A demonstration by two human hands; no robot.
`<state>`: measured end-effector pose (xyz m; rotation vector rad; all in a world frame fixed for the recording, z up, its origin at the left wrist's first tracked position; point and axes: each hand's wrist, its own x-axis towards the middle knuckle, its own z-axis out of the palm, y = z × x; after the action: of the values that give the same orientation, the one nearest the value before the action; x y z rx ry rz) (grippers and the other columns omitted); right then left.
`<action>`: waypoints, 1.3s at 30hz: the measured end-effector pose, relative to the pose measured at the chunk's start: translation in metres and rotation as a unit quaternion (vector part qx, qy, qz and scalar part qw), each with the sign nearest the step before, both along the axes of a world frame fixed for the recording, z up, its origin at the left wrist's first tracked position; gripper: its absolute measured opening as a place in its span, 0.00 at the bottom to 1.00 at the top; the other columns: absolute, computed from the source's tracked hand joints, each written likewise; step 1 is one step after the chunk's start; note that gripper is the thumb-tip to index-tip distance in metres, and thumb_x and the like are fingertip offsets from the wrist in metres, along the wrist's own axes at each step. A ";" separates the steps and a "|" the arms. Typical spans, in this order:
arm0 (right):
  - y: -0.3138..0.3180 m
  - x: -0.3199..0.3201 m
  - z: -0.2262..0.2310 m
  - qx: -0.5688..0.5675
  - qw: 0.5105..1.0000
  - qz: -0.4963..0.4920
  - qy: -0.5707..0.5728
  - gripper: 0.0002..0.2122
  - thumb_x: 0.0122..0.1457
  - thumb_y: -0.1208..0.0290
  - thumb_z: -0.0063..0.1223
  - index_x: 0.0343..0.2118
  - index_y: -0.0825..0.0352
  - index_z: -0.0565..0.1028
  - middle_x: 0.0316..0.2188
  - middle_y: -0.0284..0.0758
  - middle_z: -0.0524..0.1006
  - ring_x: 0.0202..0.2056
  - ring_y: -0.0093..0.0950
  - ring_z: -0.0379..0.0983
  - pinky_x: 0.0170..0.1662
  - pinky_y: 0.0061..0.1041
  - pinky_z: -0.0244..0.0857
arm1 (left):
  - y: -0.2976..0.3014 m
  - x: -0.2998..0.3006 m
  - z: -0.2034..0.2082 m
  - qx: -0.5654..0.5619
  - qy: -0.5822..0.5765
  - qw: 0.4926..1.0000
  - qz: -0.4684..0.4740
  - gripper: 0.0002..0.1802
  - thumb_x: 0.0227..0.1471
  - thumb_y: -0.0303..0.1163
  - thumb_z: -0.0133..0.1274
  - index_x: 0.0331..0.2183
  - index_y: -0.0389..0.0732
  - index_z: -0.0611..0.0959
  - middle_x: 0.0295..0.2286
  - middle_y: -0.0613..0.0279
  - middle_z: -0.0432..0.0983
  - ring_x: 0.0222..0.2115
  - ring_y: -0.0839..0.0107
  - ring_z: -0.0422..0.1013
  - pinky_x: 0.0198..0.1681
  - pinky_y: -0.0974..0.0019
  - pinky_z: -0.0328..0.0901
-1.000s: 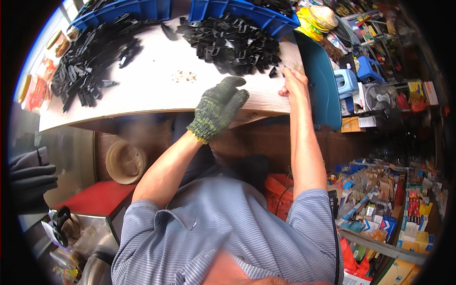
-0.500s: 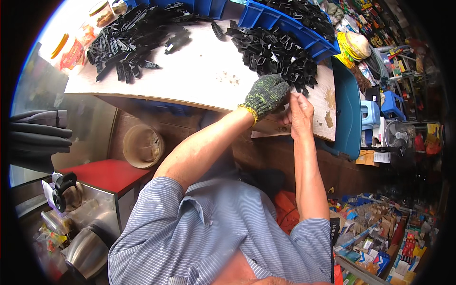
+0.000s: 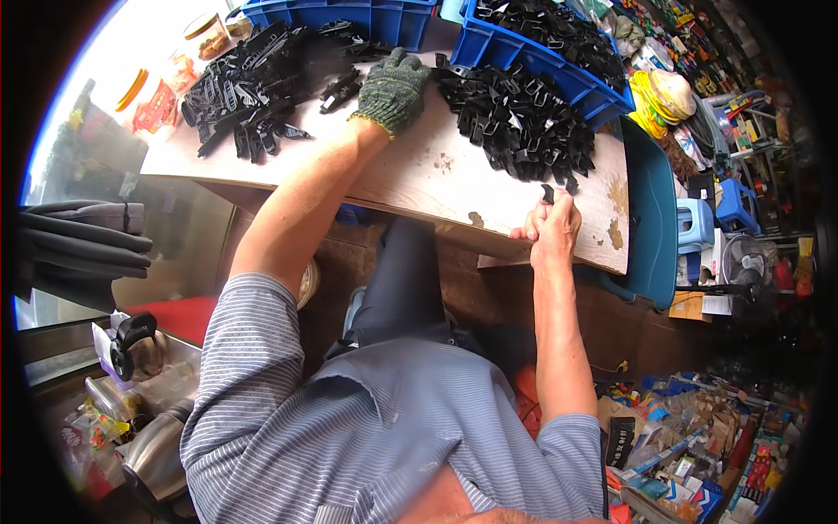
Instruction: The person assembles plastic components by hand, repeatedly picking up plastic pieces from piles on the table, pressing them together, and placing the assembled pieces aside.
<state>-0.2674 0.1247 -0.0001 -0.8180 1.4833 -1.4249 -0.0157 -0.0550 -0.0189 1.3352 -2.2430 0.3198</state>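
Observation:
My left hand (image 3: 393,93), in a dark green knitted glove with a yellow cuff, is palm-down at the far side of the table, between two heaps of black plastic parts. Its fingertips are hidden under the glove, so I cannot see whether they grip anything. The left heap (image 3: 240,92) holds long, slotted parts, with a few loose ones (image 3: 340,90) beside the glove. Smaller bent clips form the right heap (image 3: 524,122). Bare, my right hand (image 3: 556,231) is closed at the table's near edge, a small black plastic clip (image 3: 547,194) poking up from its fingers.
The pale wooden table (image 3: 445,188) has worn patches. Behind the heaps stand blue crates (image 3: 541,57), the right one full of black parts. A teal bin (image 3: 650,218) adjoins the table's right end. Lidded jars (image 3: 144,100) stand at the far left.
My gloved left hand has moved away from my right hand, left and farther across the table. My right hand has stayed by the near edge, and the black clip now shows in it.

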 end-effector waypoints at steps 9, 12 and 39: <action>0.000 -0.003 0.001 -0.022 1.000 0.005 -0.015 0.18 0.68 0.56 0.39 0.22 0.61 0.64 0.09 0.23 0.53 0.10 0.20 0.54 0.14 0.31 0.67 | 0.031 -0.011 0.007 0.013 0.056 0.998 0.017 0.14 0.56 0.38 0.51 0.43 0.47 0.83 0.35 0.54 0.81 0.38 0.52 0.77 0.41 0.48 0.70; 0.002 -0.007 -0.002 -0.022 0.999 0.014 -0.031 0.14 0.65 0.59 0.40 0.26 0.62 0.67 0.13 0.25 0.57 0.11 0.19 0.55 0.15 0.29 0.68 | 0.031 -0.003 0.011 0.108 0.063 0.990 0.068 0.15 0.59 0.42 0.48 0.39 0.45 0.84 0.31 0.51 0.81 0.34 0.48 0.77 0.38 0.46 0.69; 0.002 -0.018 -0.029 -0.059 0.996 -0.061 -0.031 0.13 0.66 0.63 0.42 0.28 0.64 0.73 0.25 0.23 0.64 0.26 0.16 0.56 0.29 0.20 0.53 | 0.154 -0.107 -0.019 0.185 0.374 0.859 -0.298 0.19 0.54 0.23 0.56 0.49 0.35 0.79 0.47 0.47 0.76 0.46 0.50 0.74 0.47 0.55 0.69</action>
<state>-0.2854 0.1270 -0.0293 -0.7595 1.4334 -1.6264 -0.1229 0.0992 -0.0379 0.6538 -1.9151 -0.7610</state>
